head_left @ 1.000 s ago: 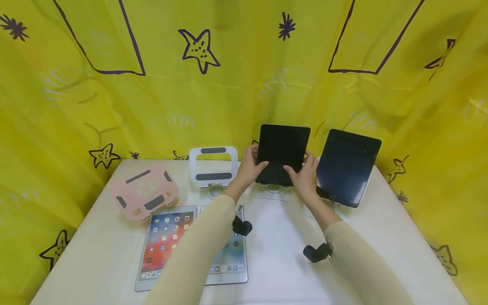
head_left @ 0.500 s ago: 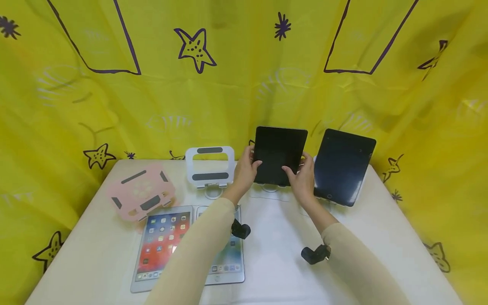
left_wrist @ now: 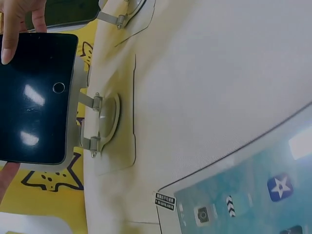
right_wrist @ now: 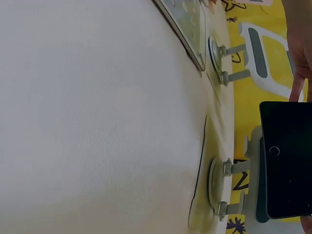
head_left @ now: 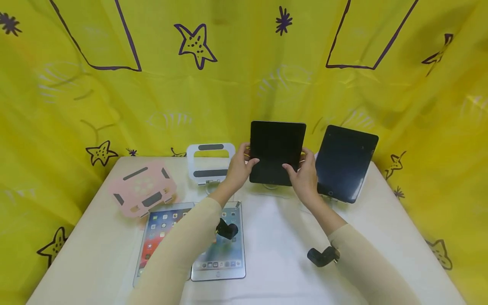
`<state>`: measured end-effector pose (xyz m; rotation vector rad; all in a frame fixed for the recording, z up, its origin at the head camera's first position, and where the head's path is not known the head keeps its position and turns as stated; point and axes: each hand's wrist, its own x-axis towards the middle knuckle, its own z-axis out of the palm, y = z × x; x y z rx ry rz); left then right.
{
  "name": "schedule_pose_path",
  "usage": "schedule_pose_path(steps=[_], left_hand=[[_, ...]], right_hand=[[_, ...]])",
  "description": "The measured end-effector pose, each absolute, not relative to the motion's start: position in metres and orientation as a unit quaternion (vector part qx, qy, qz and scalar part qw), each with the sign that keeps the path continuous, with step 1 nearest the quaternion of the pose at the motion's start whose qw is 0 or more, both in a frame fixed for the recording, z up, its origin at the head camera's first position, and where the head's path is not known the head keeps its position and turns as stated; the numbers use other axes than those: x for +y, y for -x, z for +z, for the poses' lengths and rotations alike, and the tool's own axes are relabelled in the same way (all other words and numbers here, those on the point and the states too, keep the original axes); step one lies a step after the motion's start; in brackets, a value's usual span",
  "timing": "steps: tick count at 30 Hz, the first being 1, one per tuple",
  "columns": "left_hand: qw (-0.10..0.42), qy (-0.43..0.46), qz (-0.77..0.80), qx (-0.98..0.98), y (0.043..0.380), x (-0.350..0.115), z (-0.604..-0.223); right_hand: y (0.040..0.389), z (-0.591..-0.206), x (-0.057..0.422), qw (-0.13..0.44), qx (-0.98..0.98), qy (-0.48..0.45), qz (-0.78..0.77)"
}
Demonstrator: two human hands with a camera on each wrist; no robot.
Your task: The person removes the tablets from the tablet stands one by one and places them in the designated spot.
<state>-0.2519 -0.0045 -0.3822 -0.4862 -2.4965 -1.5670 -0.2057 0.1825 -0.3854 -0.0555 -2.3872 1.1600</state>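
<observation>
A black-screened tablet [head_left: 277, 146] is held upright between my two hands at the back of the table. My left hand [head_left: 238, 171] grips its left edge, thumb on the front and fingers behind. The right hand [head_left: 305, 178] grips the lower right edge the same way. Behind the tablet is a tablet stand [left_wrist: 102, 114] with a round base and hinged arms. In the right wrist view, a gap shows between the tablet [right_wrist: 292, 161] and the stand's grey pad [right_wrist: 262, 195]. Most of the stand is hidden by the tablet in the head view.
Another dark tablet [head_left: 347, 165] leans on a stand at the right. A white stand [head_left: 192, 163] and a pink stand [head_left: 142, 186] stand at the left. Two tablets with lit-looking app screens, one white-framed [head_left: 225, 273], lie flat in front. A yellow curtain [head_left: 228, 97] hangs behind.
The held tablet has come slightly forward and left, away from its stand, and looks larger. Both hands keep their grip and move with it. The left forearm has shifted left.
</observation>
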Motion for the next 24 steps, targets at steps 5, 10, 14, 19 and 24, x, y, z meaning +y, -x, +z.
schedule_pose_path(steps=[5, 10, 14, 19, 24], left_hand=[[0.072, 0.157, -0.523, -0.835, 0.248, -0.01, -0.382], [0.049, 0.164, -0.524, -0.834, 0.239, -0.012, -0.382], [0.034, 0.173, -0.528, -0.831, 0.23, -0.014, -0.382], [0.031, 0.19, -0.529, -0.826, 0.219, -0.015, -0.386], [0.004, 0.191, -0.546, -0.816, 0.209, -0.017, -0.388]], right_hand=[[0.199, -0.381, 0.18, 0.223, -0.877, 0.007, 0.426], [0.19, -0.38, 0.182, 0.207, -0.877, -0.001, 0.433], [0.181, -0.379, 0.186, 0.192, -0.881, -0.004, 0.432], [0.171, -0.38, 0.191, 0.166, -0.886, 0.003, 0.432], [0.161, -0.38, 0.194, 0.126, -0.888, 0.018, 0.441]])
